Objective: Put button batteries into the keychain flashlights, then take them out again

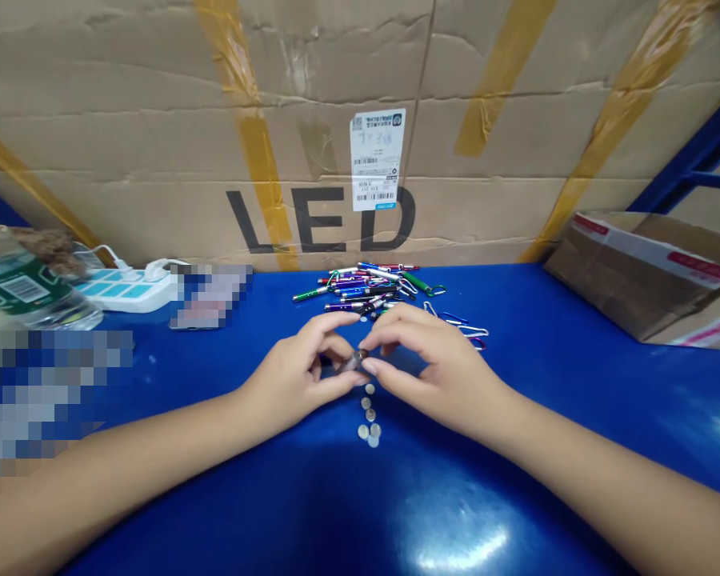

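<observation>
Cylinder [351, 363]: small, dark, clamped in the fingertips of left hand [294, 362] and right hand [441, 358], in front of the penlight pile [366, 293].
Button cells [370, 415]: loose, farther in front of the pile.
Obstruction: right hand covers part of the pile's near edge.
Power strip [135, 298], bottle [21, 290]: left of the pile.
LED carton [156, 152]: behind it.

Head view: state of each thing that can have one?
Small cylinder: held in both hands, tilted
Left hand: fingers closed on it
Right hand: fingers closed at its upper end
Round discs: loose on the table
Penlights: loosely heaped
Power strip: plug seated
Large carton: taped
Bottle: cap out of view
</observation>
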Tool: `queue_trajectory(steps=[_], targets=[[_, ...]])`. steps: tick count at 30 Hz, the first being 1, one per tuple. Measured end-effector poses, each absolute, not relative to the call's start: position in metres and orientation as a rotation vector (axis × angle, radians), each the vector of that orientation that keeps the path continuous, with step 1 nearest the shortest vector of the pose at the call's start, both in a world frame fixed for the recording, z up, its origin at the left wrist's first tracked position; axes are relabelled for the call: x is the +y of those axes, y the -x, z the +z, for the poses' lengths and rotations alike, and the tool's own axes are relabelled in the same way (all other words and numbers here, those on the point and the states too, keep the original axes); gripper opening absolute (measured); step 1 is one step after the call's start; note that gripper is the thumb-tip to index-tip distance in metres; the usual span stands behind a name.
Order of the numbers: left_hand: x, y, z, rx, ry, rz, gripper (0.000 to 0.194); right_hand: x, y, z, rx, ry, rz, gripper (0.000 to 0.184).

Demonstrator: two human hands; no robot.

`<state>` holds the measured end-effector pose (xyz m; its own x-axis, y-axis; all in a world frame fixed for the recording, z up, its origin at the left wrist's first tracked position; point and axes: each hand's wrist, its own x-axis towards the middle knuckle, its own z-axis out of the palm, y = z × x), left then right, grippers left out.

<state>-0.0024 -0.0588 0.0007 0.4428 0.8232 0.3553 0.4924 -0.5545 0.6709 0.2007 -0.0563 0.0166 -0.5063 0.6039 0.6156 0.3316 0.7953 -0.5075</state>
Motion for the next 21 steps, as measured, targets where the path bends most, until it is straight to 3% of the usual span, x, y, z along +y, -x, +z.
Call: queue_trajectory(steps=[4,21], targets=[[-0.047,-0.013,0.001,1.038,-2.233,0.956,0.033,-0.048,-0.209,0.017,-2.137,0.676,0.348,0.008],[-0.039,-0.010,-0.001,0.937,-2.100,0.975,0.022,-0.045,-0.213,0.019,-2.242,0.671,0.269,0.009]])
